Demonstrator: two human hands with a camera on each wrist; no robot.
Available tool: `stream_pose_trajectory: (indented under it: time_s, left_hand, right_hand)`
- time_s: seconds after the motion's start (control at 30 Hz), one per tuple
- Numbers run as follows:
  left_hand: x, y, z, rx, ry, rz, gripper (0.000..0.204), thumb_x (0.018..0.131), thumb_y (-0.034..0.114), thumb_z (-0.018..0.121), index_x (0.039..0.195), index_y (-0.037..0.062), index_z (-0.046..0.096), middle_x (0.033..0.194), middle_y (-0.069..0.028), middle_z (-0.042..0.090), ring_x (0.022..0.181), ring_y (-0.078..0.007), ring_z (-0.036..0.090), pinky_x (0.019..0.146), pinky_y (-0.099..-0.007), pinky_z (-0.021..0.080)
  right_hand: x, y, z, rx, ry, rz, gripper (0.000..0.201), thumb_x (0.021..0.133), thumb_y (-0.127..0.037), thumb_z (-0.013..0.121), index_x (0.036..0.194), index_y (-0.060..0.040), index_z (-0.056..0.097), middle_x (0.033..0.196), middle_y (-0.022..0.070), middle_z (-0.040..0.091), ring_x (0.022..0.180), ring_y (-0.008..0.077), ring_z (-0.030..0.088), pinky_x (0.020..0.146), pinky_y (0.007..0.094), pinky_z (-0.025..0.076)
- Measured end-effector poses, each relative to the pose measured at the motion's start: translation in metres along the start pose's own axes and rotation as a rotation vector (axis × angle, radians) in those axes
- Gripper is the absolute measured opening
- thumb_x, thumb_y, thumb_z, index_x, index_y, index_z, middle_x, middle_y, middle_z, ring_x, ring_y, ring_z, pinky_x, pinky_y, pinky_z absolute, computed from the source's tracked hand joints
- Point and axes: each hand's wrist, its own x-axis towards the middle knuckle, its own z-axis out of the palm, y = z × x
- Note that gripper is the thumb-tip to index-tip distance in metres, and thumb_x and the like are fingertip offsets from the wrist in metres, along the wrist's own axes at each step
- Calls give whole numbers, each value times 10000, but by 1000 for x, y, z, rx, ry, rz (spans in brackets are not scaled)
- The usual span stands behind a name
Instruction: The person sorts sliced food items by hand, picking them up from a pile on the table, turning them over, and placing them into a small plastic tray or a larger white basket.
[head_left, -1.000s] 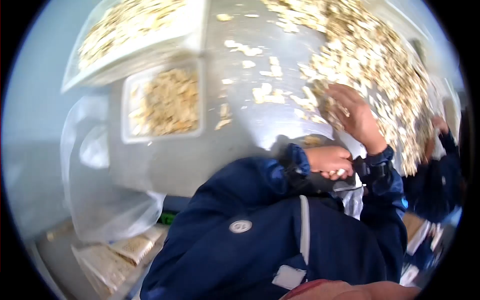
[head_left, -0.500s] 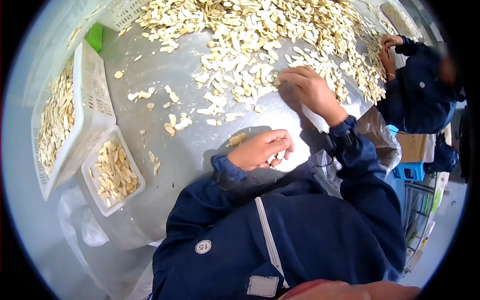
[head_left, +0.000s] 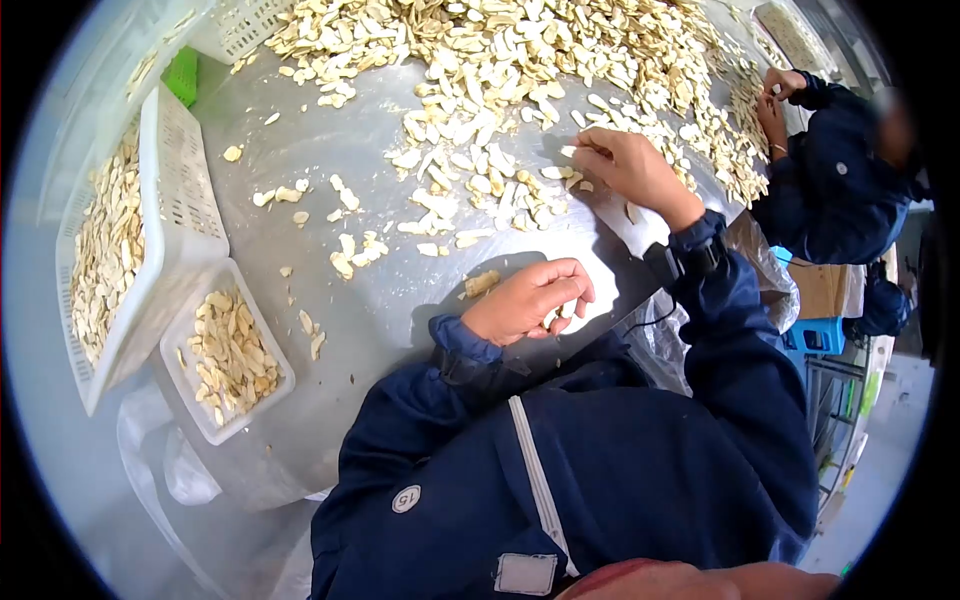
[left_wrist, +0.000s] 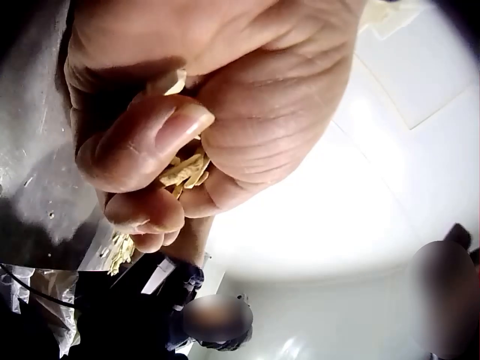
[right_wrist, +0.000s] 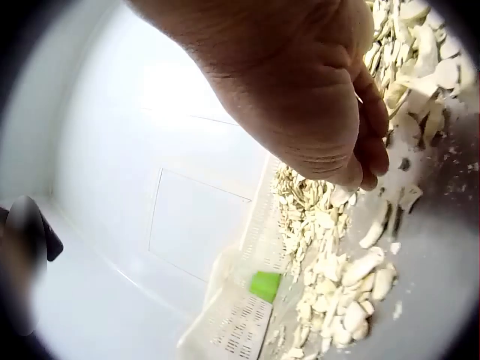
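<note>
Pale dried slices (head_left: pixel 480 60) lie heaped and scattered over the metal table (head_left: pixel 370 130). My left hand (head_left: pixel 530 302) is curled round several slices above the table's near side; the left wrist view shows these slices (left_wrist: pixel 187 171) between the curled fingers and palm of the left hand (left_wrist: pixel 180 127). A browner piece (head_left: pixel 482 283) lies just beside it. My right hand (head_left: pixel 635 178), at the near edge of the spread slices, pinches one pale slice (head_left: pixel 568 151) between thumb and fingertips. In the right wrist view, the right hand (right_wrist: pixel 300 90) hangs over the slices, fingertips together.
On the left stand a perforated white basket (head_left: pixel 185 170) of slices and a small white tray (head_left: pixel 222 432) with more slices. A green object (head_left: pixel 181 76) is behind them. Another person (head_left: pixel 840 175) works at the right; clear plastic (head_left: pixel 765 275) hangs near my right sleeve.
The head view has swung, bringing the heap and other person into clearer sight. My right thumb and fingers have closed on a pale slice. My left hand stays curled round its slices.
</note>
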Motion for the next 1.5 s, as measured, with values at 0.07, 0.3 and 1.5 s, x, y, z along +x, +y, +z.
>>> stream_pose_trajectory:
  time_s: [0.07,0.3,1.5]
  left_hand:
    - [-1,1,1,-7,16,-15,205,1129,202,476,1095,40,596,958,-61,613,650,-69,522,456,-187,321]
    - [0,2,0,-24,35,-25,202,1127,189,472,1104,35,599,957,-70,611,644,-74,524,451,-191,324]
    - [-3,5,0,-142,14,28,234,1129,229,480,1066,30,587,920,-73,601,664,-100,542,449,-200,309]
  right_hand:
    - [13,-3,-2,149,-60,41,297,1050,-196,615,1281,-41,717,971,128,780,855,222,765,769,328,580]
    - [15,-6,1,347,-47,23,333,1065,-136,549,1346,-29,691,998,128,795,942,174,776,803,308,583]
    - [11,-37,59,-218,328,-445,192,935,-187,690,1113,-143,747,1022,70,713,949,317,693,797,437,577]
